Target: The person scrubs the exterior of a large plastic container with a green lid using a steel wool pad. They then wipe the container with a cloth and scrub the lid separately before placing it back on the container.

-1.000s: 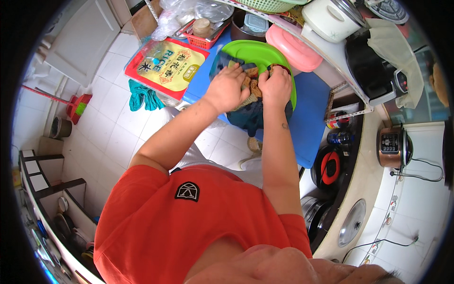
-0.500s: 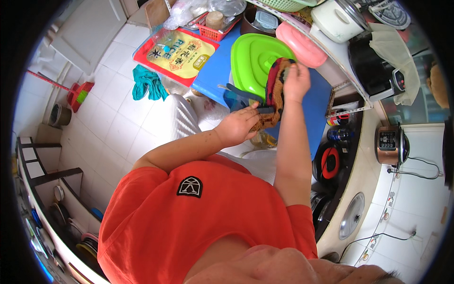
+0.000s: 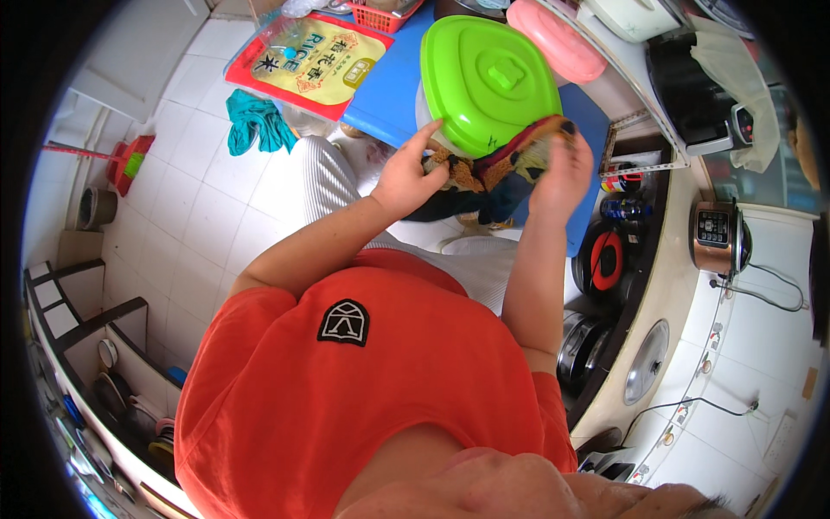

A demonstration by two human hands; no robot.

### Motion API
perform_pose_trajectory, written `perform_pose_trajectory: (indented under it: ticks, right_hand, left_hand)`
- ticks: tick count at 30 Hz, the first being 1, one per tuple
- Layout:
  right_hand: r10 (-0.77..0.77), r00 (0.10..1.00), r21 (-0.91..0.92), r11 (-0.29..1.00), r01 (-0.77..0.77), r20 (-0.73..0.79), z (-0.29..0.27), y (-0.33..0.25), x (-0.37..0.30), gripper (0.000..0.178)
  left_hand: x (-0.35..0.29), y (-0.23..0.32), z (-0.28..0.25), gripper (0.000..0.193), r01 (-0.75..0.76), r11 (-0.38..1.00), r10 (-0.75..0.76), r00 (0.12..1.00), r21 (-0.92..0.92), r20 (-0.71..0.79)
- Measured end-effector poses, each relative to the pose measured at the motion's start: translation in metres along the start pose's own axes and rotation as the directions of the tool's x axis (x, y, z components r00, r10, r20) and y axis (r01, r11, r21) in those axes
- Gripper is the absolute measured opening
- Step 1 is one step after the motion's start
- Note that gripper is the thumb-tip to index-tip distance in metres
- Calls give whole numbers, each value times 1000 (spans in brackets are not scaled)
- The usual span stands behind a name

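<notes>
A brown fuzzy cloth (image 3: 465,175) with dark spots and a red edge is stretched between my hands, in front of a tub with a bright green lid (image 3: 488,82). My left hand (image 3: 411,178) grips its left end between thumb and fingers, the forefinger raised beside the tub. On the other side, my right hand (image 3: 562,173) is closed on the raised right end; its fingers are smeared by motion. A dark blue-green part (image 3: 458,206) of the cloth hangs below, above my lap.
The tub stands on a blue table (image 3: 380,102), beside a red and yellow rice bag (image 3: 311,65). A pink lid (image 3: 558,39) leans at the back right. A teal cloth (image 3: 258,123) hangs at the table's left. Pots (image 3: 596,259) sit on the right-hand shelf.
The cloth has been spread out sideways and lowered in front of the tub. My left hand has shifted up and left; my right hand has moved right and slightly down.
</notes>
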State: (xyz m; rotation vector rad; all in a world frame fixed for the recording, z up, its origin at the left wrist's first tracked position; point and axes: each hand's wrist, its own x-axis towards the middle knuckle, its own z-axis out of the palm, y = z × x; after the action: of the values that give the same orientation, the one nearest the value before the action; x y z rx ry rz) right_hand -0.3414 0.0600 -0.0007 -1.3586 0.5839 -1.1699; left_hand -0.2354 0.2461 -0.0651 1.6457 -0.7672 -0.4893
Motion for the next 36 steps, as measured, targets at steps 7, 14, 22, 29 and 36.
perform_pose_trajectory:
  ticks: [7, 14, 22, 29, 36]
  right_hand:
    - [-84, 759, -678, 393, 621, 646, 61, 1, -5, 30]
    - [-71, 761, -727, 253, 639, 644, 30, -1, 12, 26]
    - [-3, 694, -627, 425, 653, 720, 36, 2, 29, 26]
    - [46, 760, -709, 398, 582, 649, 80, 13, 33, 28]
    - [-348, 583, -461, 375, 804, 734, 99, 30, -18, 36]
  left_hand:
    - [21, -6, 0, 79, -242, 839, 215, 970, 488, 112]
    - [21, 8, -8, 75, -228, 699, 134, 973, 678, 189]
    - [21, 7, -6, 77, -244, 715, 124, 967, 655, 225]
    - [24, 4, -10, 82, -277, 730, 166, 959, 624, 231]
    - [28, -24, -24, 109, -123, 851, 137, 990, 511, 10]
